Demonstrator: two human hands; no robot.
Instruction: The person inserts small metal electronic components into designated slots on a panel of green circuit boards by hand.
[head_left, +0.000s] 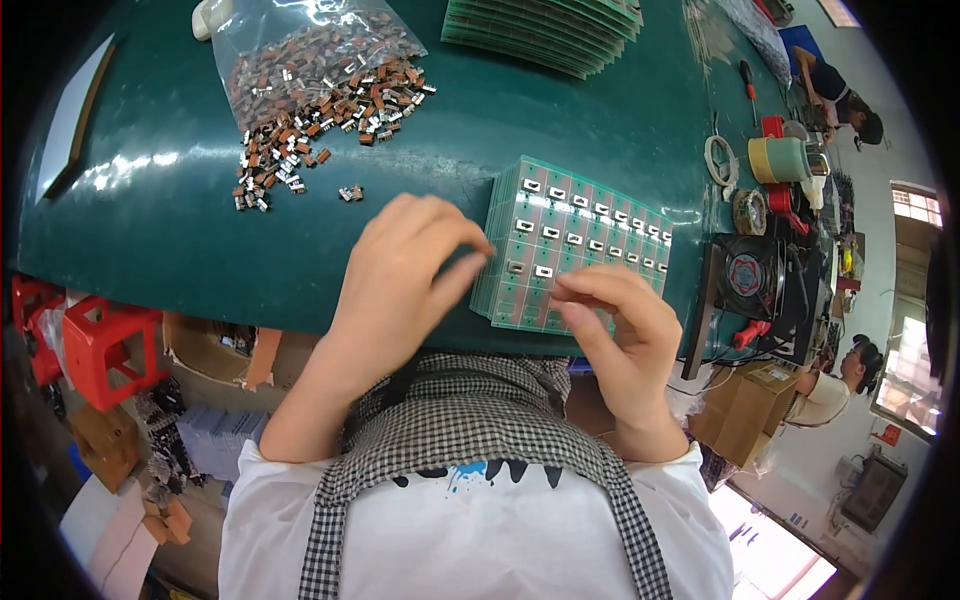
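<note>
A stack of green circuit board panels (535, 318) lies near the table's front edge. Rows of small metal-topped parts with dark slots, looking like slide switches (550, 233), sit on the top panel; the third row has two at its left end. My left hand (400, 265) is beside the stack's left edge, thumb and forefinger curled toward each other; whether anything is between them is hidden. Over the panel's front rows, my right hand (630, 335) has thumb and forefinger pinched beside the third row. Anything in that pinch is too small to make out.
A clear plastic bag (310, 50) spills a heap of loose brown-and-silver switches (375, 105) at the far left. More panels (545, 35) are stacked at the back. A fan (750, 275), tape rolls (750, 212) and a screwdriver (748, 80) lie right. Other people sit beyond.
</note>
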